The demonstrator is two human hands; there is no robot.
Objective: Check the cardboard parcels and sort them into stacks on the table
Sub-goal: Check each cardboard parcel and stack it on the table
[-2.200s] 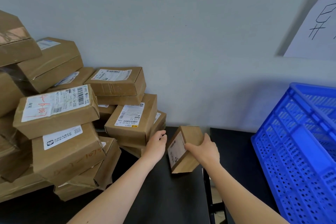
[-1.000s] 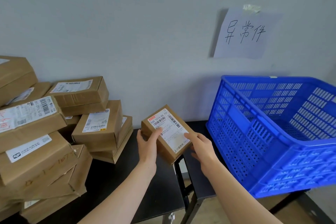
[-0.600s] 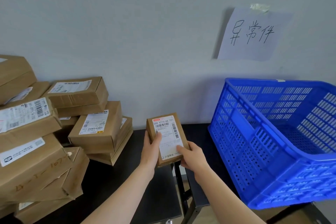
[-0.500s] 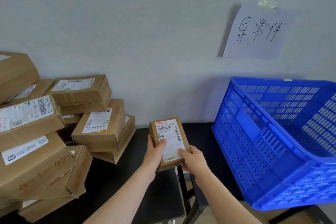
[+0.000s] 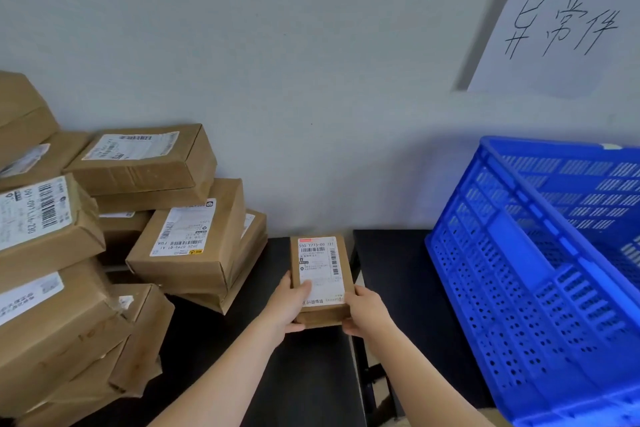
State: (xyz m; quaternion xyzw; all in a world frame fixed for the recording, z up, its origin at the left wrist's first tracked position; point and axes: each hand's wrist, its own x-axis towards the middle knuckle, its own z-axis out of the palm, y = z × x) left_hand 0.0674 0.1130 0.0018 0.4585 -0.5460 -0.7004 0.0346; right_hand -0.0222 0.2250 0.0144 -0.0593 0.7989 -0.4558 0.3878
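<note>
Many cardboard parcels [image 5: 187, 239] heap at frame left; a blue crate [image 5: 519, 288] fills the right. Lower centre, over the black tabletop [image 5: 304, 374], left hand [image 5: 287, 305] and right hand [image 5: 367, 312] grip one small labelled parcel [image 5: 320, 274] by its near corners. It seems light and stiff; hold its side edges.

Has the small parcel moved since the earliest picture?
Yes. The small parcel stood on edge by the gap between the tables; now the left hand and right hand hold it flat, label up, by that same gap.
</note>
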